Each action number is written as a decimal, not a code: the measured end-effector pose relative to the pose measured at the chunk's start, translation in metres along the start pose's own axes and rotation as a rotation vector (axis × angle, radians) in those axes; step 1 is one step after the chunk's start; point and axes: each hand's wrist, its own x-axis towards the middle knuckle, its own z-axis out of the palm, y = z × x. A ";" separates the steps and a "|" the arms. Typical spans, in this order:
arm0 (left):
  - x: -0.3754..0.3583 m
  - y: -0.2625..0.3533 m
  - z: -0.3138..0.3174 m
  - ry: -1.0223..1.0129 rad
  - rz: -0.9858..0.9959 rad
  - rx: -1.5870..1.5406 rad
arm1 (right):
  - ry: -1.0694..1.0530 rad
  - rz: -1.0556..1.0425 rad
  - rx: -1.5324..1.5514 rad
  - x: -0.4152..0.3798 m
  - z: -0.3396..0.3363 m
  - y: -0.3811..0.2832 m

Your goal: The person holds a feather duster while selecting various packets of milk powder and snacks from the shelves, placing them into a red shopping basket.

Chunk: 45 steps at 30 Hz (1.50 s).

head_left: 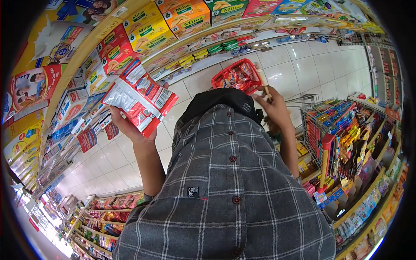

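My left hand (132, 128) grips a red and silver foil pouch (143, 102) with its printed back and barcode facing up. The pouch is tilted in front of the shelf, close to the red Milna box (115, 52). On the other side of my body, my right hand (275, 108) is closed around the thin wooden handle of a feather duster (268, 93). Brownish feathers show below that hand, partly hidden by my forearm and shirt. Just ahead of me on the floor, a red plastic basket (215, 82) holds several small packets (238, 78).
Milna boxes in yellow (147, 30), orange (186, 17) and green (225, 11) line the shelf ahead. A wire rack (310, 125) full of snack packets stands at the right. Shelves of packets (108, 216) are behind me at the left. Pale floor tiles (286, 65) run between.
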 end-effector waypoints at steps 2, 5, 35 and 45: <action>-0.001 0.000 0.005 -0.027 -0.016 -0.040 | -0.109 -0.084 -0.071 0.000 0.011 -0.005; -0.001 -0.003 0.009 0.007 -0.027 -0.027 | -0.299 -0.065 -0.066 0.007 0.020 -0.007; 0.006 -0.025 0.001 -0.013 -0.121 0.117 | -0.084 0.000 0.335 -0.016 -0.008 -0.012; 0.016 -0.037 -0.008 0.000 -0.202 0.097 | -0.212 -1.328 0.762 -0.104 -0.115 -0.186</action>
